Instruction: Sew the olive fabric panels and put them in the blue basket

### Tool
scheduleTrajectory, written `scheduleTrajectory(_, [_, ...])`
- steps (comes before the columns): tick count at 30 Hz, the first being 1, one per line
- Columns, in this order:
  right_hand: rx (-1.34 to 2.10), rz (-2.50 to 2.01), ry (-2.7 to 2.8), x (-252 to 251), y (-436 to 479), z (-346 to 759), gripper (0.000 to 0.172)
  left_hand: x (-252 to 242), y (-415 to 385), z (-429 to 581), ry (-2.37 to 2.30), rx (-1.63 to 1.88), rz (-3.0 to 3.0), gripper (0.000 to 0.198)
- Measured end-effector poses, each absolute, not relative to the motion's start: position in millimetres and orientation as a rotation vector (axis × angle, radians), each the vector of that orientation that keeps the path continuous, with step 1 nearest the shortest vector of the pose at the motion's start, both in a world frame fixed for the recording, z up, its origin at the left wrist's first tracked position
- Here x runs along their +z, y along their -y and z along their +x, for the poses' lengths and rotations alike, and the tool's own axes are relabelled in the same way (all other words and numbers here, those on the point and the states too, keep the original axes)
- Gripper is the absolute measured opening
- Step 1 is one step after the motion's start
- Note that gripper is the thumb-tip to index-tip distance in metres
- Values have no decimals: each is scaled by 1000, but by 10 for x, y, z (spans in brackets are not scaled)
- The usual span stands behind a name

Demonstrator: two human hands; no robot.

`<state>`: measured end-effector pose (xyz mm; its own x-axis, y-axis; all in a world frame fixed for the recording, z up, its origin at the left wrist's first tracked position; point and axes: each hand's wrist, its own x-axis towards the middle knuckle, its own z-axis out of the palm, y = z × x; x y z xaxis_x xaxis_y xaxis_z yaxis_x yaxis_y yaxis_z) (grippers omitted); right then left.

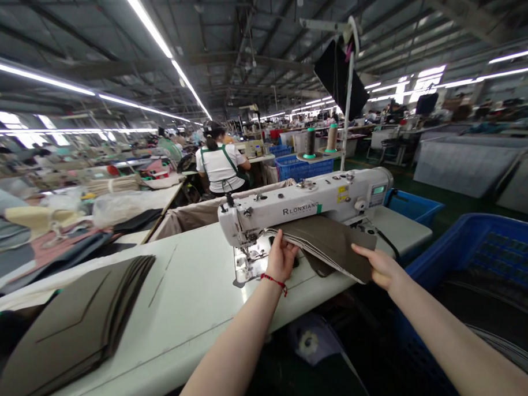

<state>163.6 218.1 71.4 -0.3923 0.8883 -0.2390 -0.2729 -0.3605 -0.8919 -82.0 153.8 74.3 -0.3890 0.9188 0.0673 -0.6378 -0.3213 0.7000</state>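
A stack of brown-grey cut pieces [330, 245] lies tilted under the arm of a white sewing machine [303, 205]. My left hand [281, 260], with a red string at the wrist, grips the stack's left end close to the needle area. My right hand [379, 266] is closed on the stack's lower right corner, thumb on top. Both hands hold the same stack just above the white table [193, 298].
A second pile of the same brown pieces [73, 326] lies on the table at the left. Blue crates stand at the right [474, 254] and behind the machine [304, 168]. A person in a white top sits ahead [222, 165]. Thread cones [320, 141] stand above the machine.
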Motion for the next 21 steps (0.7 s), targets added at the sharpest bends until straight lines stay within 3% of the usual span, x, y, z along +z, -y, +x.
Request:
scheduleTrajectory(11, [1659,-877,744,677,-2241,1267,38,743,-1842,-827,-1099,1766,783,22])
scheduleTrajectory(21, [1512,-870,692,542,-2231,741,43,710,-1855,-736,-1261,1629,738,33])
